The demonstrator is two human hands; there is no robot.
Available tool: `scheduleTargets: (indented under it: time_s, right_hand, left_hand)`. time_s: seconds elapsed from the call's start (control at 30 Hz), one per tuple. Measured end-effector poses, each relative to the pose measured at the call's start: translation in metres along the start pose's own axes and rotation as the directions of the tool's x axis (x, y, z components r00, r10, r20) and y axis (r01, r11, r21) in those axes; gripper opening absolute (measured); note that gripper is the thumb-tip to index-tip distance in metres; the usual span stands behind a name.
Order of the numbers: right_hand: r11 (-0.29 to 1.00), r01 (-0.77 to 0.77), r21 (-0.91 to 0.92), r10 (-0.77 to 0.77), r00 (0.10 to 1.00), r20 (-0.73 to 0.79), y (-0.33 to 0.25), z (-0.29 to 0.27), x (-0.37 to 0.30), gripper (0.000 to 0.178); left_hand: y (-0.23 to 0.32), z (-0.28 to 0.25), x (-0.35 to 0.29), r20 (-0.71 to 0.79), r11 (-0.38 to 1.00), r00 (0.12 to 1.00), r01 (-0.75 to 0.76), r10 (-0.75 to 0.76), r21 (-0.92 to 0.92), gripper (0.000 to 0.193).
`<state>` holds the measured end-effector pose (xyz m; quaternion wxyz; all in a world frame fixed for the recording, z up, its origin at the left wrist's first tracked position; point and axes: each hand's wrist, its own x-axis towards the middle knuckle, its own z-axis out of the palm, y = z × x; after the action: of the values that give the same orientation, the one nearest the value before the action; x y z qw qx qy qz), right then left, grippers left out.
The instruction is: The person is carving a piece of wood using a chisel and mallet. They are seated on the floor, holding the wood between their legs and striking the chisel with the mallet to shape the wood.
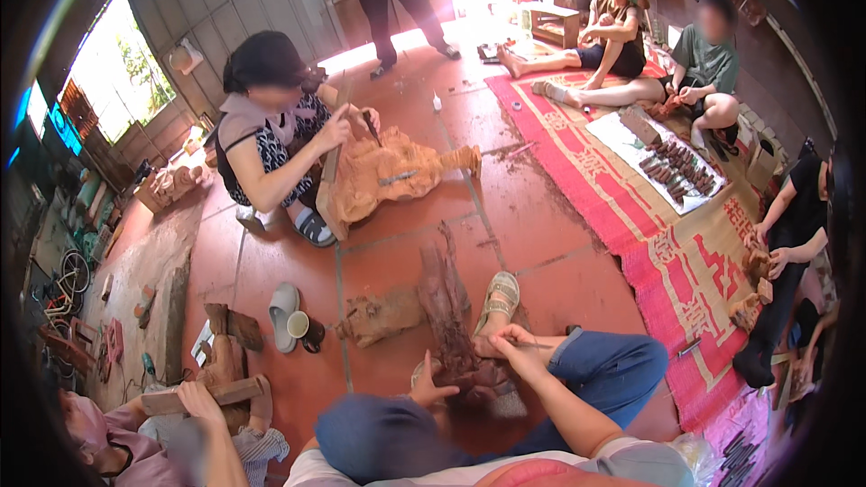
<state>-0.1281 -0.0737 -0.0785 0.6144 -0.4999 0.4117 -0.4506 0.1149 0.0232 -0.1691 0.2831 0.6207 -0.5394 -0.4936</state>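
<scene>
Between my feet stands a dark reddish-brown wood carving (444, 293), its upper part narrow and its base wider and rounded. My left hand (433, 390) is beside the base with the fingers apart; whether it touches the wood I cannot tell. My right hand (514, 343) is closed around a thin carving tool (543, 344), just right of the carving and near my sandalled foot (498, 299). The tool's tip is hard to make out. A rough brown block of wood (383, 317) lies on the tiles left of the carving.
Grey slippers (283, 314) and a cup (307, 331) are to the left. Ahead, a person squats working on a large orange-brown carving (397, 180). Another person at lower left holds a wooden piece (212, 394). On the right, people sit by a red patterned mat (622, 225) with tools on a white sheet (708, 201).
</scene>
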Motion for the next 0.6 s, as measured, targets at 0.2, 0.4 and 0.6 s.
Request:
scheduleTargets:
  time_s: [0.2, 0.4, 0.6]
  right_hand:
    - [0.994, 0.017, 0.111, -0.019, 1.0, 0.017, -0.023, 0.007, 0.011, 0.01]
    - [0.969, 0.223, -0.105, -0.235, 0.965, -0.116, -0.005, 0.015, 0.026, 0.01]
    - [0.861, 0.382, -0.335, -0.397, 0.918, 0.025, 0.012, 0.027, 0.052, 0.014]
  left_hand:
    - [0.014, 0.002, 0.018, -0.023, 0.988, 0.994, 0.104, -0.107, -0.117, 0.136]
    - [-0.005, 0.021, 0.006, -0.109, 0.984, 0.981, 0.151, -0.161, -0.092, 0.129]
    - [-0.002, 0.014, 0.003, -0.106, 0.982, 0.977, 0.188, -0.186, 0.009, 0.125]
